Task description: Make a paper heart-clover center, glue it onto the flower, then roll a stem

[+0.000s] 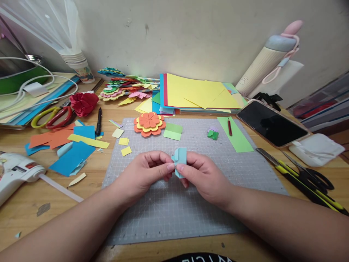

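A small light-blue folded paper (182,156) is pinched between both hands above the grey cutting mat (152,218). My left hand (152,169) grips its left edge with thumb and fingers. With the thumb pressed on its front, my right hand (203,176) holds the lower right part. Several creases and a small raised flap show on the paper's left side. Beyond the hands, a layered orange and yellow paper flower (149,123) lies on the mat beside a creased green paper piece (173,131). A small dark-green folded paper (213,135) lies farther right.
Left are a glue gun (21,173), blue paper scraps (72,158), red-and-yellow-handled scissors (51,117) and a black pen (99,122). Right are a phone (272,122), a utility knife (297,180) and black scissors (313,176). Yellow paper sheets (196,91) lie by the wall.
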### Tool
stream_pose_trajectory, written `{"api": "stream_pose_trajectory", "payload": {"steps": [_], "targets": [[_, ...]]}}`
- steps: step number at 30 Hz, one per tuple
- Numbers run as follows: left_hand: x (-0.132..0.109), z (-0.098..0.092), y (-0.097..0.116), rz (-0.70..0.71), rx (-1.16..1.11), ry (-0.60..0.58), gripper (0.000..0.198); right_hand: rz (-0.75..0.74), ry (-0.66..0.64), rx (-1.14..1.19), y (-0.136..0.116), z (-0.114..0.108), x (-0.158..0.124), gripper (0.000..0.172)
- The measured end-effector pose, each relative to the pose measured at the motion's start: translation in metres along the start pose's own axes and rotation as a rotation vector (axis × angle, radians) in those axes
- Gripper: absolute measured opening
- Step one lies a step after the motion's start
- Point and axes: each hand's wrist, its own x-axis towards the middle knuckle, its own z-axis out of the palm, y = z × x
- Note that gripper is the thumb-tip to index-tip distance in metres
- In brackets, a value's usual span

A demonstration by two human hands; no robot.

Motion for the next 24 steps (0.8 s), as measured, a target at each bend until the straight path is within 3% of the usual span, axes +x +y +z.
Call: {"api": "stream_pose_trajectory", "payload": {"steps": [9, 20, 24], "targets": [[-0.003, 0.005, 0.0, 0.072, 0.096, -0.019, 0.03, 0.136, 0.015, 0.234, 0.005, 0.004, 0.001, 0.023], [-0.005, 0.015, 0.008, 0.157, 0.044, -0.059, 0.028, 0.148, -0.04, 0.242, 0.003, 0.006, -0.002, 0.025], [-0.007, 0.018, 0.009, 0.162, 0.096, -0.025, 0.028, 0.187, -0.025, 0.214, 0.003, 0.007, -0.004, 0.025]]}}
